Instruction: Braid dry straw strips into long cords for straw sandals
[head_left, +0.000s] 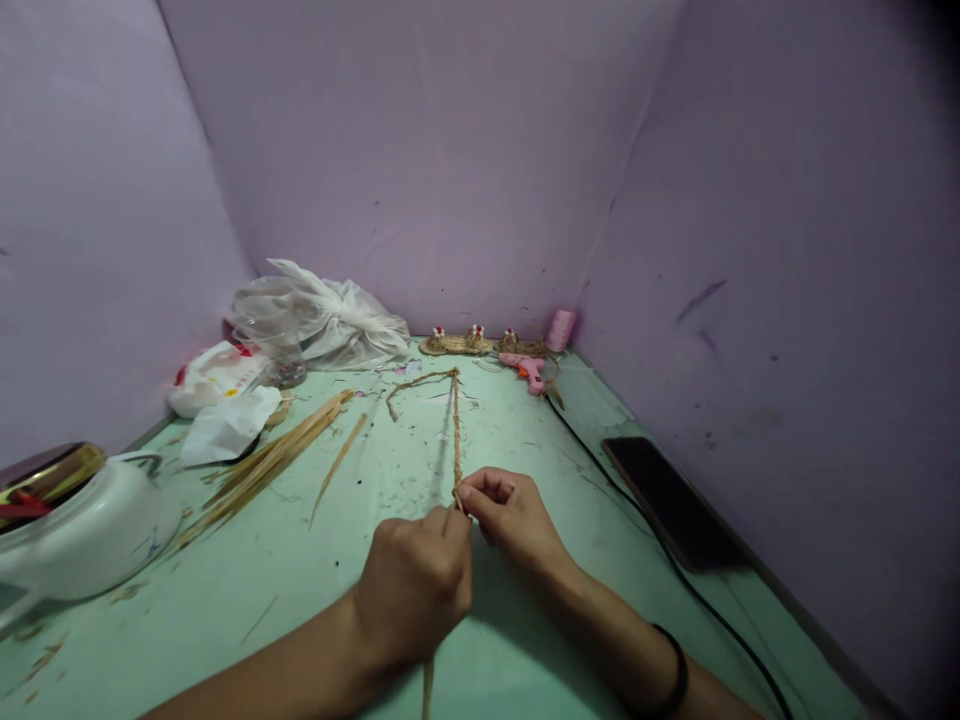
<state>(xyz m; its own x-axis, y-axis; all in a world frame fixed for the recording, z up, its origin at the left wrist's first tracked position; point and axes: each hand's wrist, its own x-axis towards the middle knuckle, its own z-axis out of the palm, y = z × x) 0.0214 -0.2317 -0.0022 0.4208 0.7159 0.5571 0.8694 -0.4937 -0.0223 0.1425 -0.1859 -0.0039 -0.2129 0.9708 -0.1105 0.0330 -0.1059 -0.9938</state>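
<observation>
A thin braided straw cord [457, 425] runs straight away from my hands toward the back of the table, where its far part bends off to the left. My left hand [420, 565] is closed in a fist around its near end, and a loose strand hangs below that fist. Pinching the braid just beside it is my right hand [510, 505], with thumb and forefinger together. The fingertips of both hands nearly meet. What lies inside the left fist is hidden.
Dry straw strips [277, 455] lie to the left, near a white container [90, 530] and a plastic bag [337, 320]. At the back are a decorated straw piece [457, 345], a pink glue gun [525, 370] and a thread spool [561, 329]. A phone [671, 500] and black cable [660, 545] lie right.
</observation>
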